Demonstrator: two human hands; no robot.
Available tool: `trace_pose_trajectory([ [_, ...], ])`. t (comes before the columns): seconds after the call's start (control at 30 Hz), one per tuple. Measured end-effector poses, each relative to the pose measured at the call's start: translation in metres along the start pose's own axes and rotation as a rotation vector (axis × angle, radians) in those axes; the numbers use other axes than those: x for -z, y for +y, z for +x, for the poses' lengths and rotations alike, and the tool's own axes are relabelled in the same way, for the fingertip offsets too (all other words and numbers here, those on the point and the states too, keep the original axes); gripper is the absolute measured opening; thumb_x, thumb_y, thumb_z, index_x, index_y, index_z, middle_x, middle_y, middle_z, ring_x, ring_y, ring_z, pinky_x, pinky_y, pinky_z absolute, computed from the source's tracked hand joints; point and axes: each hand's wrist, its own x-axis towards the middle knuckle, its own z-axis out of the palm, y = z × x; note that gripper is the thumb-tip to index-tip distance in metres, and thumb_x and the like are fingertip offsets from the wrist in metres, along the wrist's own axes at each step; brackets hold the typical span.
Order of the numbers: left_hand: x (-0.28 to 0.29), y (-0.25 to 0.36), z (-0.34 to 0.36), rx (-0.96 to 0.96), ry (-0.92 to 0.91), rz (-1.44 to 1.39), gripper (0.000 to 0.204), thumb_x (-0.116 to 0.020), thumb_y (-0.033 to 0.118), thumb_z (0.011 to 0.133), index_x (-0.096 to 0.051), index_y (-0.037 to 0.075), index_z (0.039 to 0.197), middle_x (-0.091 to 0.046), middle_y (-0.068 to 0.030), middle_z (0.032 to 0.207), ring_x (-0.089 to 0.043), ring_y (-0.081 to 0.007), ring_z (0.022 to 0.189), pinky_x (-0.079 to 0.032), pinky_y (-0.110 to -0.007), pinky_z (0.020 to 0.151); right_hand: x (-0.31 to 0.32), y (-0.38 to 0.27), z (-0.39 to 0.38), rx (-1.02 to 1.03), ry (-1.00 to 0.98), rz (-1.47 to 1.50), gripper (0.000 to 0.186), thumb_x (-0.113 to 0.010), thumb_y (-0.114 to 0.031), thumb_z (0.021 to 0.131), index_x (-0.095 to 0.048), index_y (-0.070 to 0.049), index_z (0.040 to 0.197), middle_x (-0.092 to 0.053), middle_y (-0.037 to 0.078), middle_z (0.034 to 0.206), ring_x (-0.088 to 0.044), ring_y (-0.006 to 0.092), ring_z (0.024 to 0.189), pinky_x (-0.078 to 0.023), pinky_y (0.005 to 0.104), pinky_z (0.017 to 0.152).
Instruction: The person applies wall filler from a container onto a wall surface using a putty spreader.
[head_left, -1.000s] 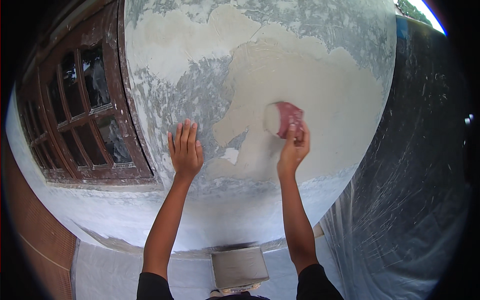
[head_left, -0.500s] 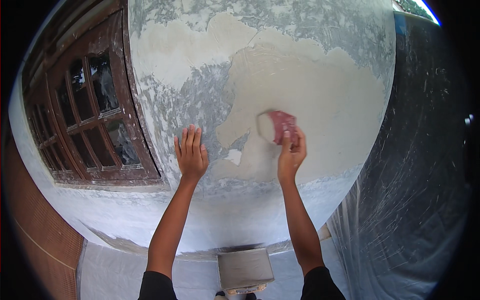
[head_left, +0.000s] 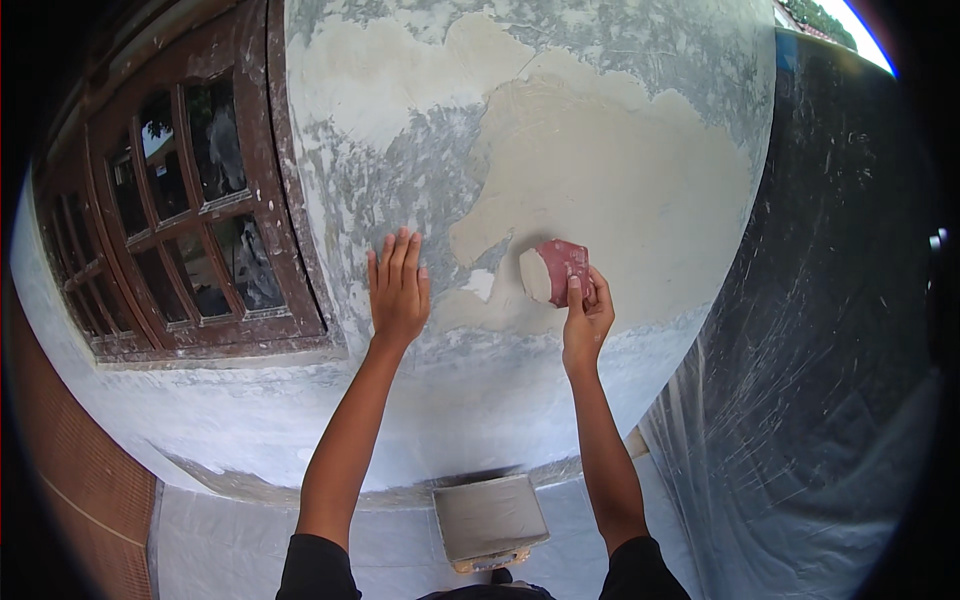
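A mottled grey-and-white wall [head_left: 460, 380] fills my view, with a brown window [head_left: 190, 210] on the left and a dark plastic sheet [head_left: 830, 260] on the right. My right hand [head_left: 588, 318] grips a red scraper [head_left: 563, 268] by its right side, thumb on the near face, in front of the lower part of a beige patch [head_left: 640, 190]; pale paste seems to coat its left end. My left hand [head_left: 400, 295] is empty, fingers spread out straight toward the wall, left of the patch; I cannot tell how firmly it presses. To smooth well, I judge the edge wants even, light pressure and a slight tilt, since a dug-in corner could leave ridges. The ragged left border near the white spot [head_left: 480, 284] probably needs the thinnest feathering.
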Motion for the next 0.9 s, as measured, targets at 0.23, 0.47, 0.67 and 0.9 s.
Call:
trace_pose_trajectory([
  [0.23, 0.038, -0.003, -0.061, 0.082, -0.135, -0.341, 0.047, -0.045, 0.009, 0.096, -0.045, 0.002, 0.142, -0.044, -0.0140, 0.148, -0.038, -0.0316, 0.141, -0.024, -0.051, 0.118, 0.007, 0.020, -0.082, -0.248, -0.092, -0.056, 0.032, -0.062, -0.011, 0.098, -0.056, 0.003, 0.127, -0.067, 0.008, 0.115, -0.061, 0.0114, 0.106, -0.045, 0.0257, 0.096],
  [0.47, 0.053, -0.016, -0.214, 0.205, -0.326, -0.512, 0.039, -0.050, 0.005, 0.093, -0.053, 0.000, 0.131, -0.055, -0.0158, 0.134, -0.049, -0.0339, 0.129, -0.036, -0.046, 0.112, 0.045, 0.075, -0.188, -0.490, -0.209, -0.280, 0.030, -0.063, -0.011, 0.097, -0.057, 0.002, 0.124, -0.068, 0.009, 0.111, -0.064, 0.0117, 0.099, -0.049, 0.0257, 0.089],
  [0.67, 0.075, -0.001, -0.368, 0.561, -0.629, -0.595, 0.035, -0.048, 0.010, 0.097, -0.052, 0.002, 0.130, -0.056, -0.0175, 0.131, -0.052, -0.0351, 0.125, -0.041, -0.045, 0.106, 0.103, 0.130, -0.287, -0.769, -0.218, -0.463, 0.032, -0.064, -0.012, 0.096, -0.055, 0.002, 0.123, -0.069, 0.010, 0.108, -0.064, 0.0129, 0.098, -0.052, 0.0256, 0.083],
  [0.9, 0.100, 0.047, -0.523, 0.814, -0.821, -0.583, 0.036, -0.048, 0.010, 0.098, -0.049, -0.001, 0.132, -0.054, -0.0213, 0.131, -0.051, -0.0382, 0.124, -0.040, -0.044, 0.106, 0.201, 0.206, -0.397, -0.890, -0.228, -0.684, 0.033, -0.067, -0.012, 0.091, -0.057, 0.001, 0.119, -0.071, 0.014, 0.098, -0.068, 0.0144, 0.083, -0.055, 0.0275, 0.069],
])
